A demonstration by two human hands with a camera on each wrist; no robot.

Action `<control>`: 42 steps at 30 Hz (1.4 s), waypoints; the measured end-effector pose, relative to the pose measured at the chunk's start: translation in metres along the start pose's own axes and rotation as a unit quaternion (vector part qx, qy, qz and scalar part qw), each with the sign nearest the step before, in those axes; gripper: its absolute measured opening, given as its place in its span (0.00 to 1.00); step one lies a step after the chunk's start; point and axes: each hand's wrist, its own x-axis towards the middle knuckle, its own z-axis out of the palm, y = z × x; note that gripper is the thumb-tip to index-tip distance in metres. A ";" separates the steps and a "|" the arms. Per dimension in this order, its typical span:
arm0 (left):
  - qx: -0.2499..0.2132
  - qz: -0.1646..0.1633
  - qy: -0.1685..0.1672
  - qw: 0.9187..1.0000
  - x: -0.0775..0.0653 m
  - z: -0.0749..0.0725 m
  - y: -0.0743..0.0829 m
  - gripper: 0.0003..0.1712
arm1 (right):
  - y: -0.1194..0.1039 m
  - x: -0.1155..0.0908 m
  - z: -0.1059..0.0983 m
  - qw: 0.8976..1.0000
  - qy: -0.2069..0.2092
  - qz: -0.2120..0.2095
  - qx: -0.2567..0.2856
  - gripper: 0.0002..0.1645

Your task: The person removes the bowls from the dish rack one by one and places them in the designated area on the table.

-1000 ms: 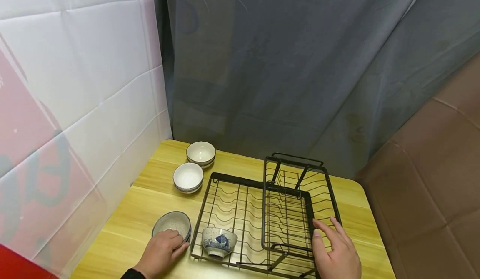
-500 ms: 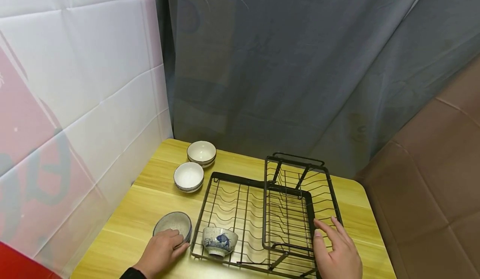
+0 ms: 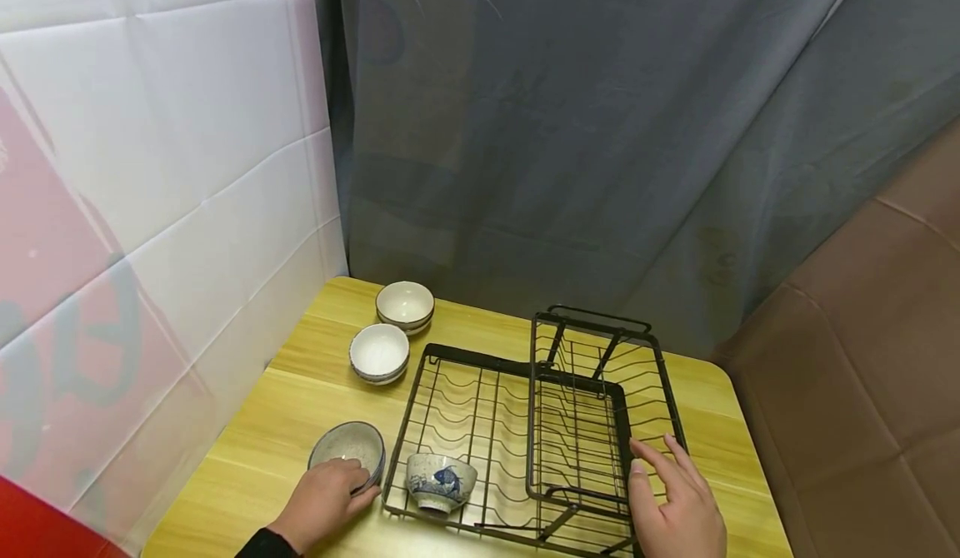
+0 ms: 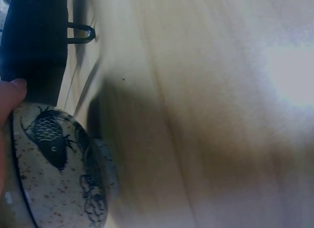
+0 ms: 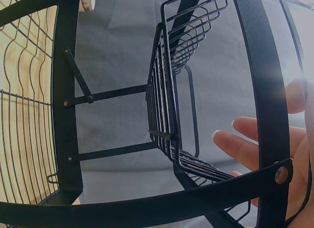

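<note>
At the front left of the table, my left hand point(image 3: 318, 500) pinches the near rim of a grey speckled bowl point(image 3: 352, 445), fingers inside it and thumb outside. The left wrist view shows dark fish drawings on the bowl's outer wall point(image 4: 56, 164) and the thumb point(image 4: 12, 95) at its rim. A similar bowl with a blue fish point(image 3: 442, 481) lies tipped on its side in the front left corner of the black wire dish rack point(image 3: 480, 425). My right hand point(image 3: 678, 500) rests against the rack's right side, fingers loosely extended; its fingers point(image 5: 240, 144) show behind the frame in the right wrist view.
Two small piles of white bowls, one farther back point(image 3: 405, 302) and one nearer point(image 3: 378, 351), stand at the back left. A raised wire basket point(image 3: 577, 425) occupies the rack's right half. A grey curtain point(image 3: 562, 141) hangs behind the wooden table point(image 3: 277, 425).
</note>
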 end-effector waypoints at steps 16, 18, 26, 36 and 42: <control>-0.017 -0.077 -0.187 0.979 0.011 -0.013 0.003 0.15 | -0.001 -0.004 0.000 1.000 0.010 -0.005 0.007 0.26; -0.022 -0.083 -0.207 0.975 0.014 -0.017 0.003 0.14 | -0.001 -0.004 -0.001 1.000 0.010 -0.005 0.008 0.26; -0.035 -0.085 -0.253 0.963 0.045 -0.051 0.002 0.17 | 0.000 -0.003 -0.001 1.000 0.013 -0.006 0.005 0.26; -0.025 -0.080 -0.207 0.975 0.078 -0.075 0.009 0.18 | -0.002 -0.004 -0.001 1.000 0.017 -0.007 0.010 0.26; -0.034 -0.066 -0.184 0.980 0.089 -0.062 0.027 0.26 | -0.003 -0.005 0.000 1.000 0.023 -0.009 0.011 0.26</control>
